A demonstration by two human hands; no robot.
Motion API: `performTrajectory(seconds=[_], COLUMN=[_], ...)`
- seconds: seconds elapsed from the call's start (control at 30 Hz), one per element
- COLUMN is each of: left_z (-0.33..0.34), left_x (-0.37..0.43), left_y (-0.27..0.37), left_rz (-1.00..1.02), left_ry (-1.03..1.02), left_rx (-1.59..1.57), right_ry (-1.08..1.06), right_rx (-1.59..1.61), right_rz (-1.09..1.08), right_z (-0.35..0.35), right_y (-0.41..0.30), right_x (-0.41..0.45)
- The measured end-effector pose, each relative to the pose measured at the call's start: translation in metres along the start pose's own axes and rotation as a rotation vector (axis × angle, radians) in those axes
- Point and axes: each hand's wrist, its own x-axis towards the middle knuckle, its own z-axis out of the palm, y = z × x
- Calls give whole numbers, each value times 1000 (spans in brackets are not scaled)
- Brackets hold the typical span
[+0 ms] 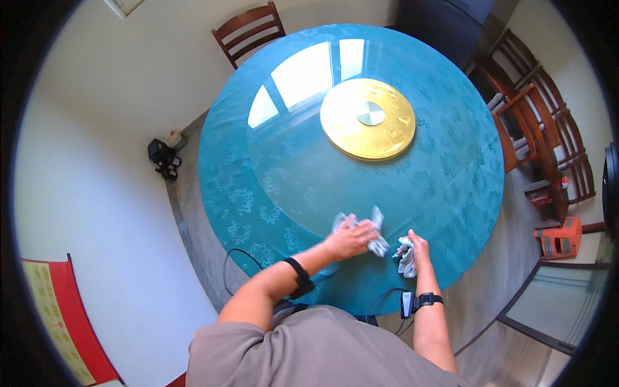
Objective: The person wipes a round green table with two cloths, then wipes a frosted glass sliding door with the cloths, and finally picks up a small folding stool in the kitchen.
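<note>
My left hand (350, 238) lies over a light grey cloth (378, 245) at the near edge of the round glass turntable (309, 179). The cloth is partly under the palm and sticks out past the fingers; the hand is blurred, so its grip is unclear. To its right, my right hand (420, 249) is closed around a crumpled grey cloth (406, 259) above the teal patterned tablecloth (459, 232). A round golden disc (338, 130) with a silver centre rests on the glass, beyond both hands.
A wooden chair (251, 31) stands behind the table, and several wooden chairs (537, 121) crowd the right wall. An orange plastic stool (563, 239) is at the right. Dark bottles (167, 170) stand on the floor at left. Cables (382, 296) hang near my wrists.
</note>
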Motion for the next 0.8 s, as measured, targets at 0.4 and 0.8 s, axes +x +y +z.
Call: performTrajectory(seconds=[0.4, 0.8], left_z=[-48, -6], left_x=[-59, 50], left_y=[-158, 29], left_rz=[-1093, -224], left_ry=[162, 113], left_rx=[334, -26], right_ry=[45, 26], right_rx=[123, 83], right_rz=[61, 25], right_z=[1, -6], right_y=[-9, 4], right_x=[-4, 5])
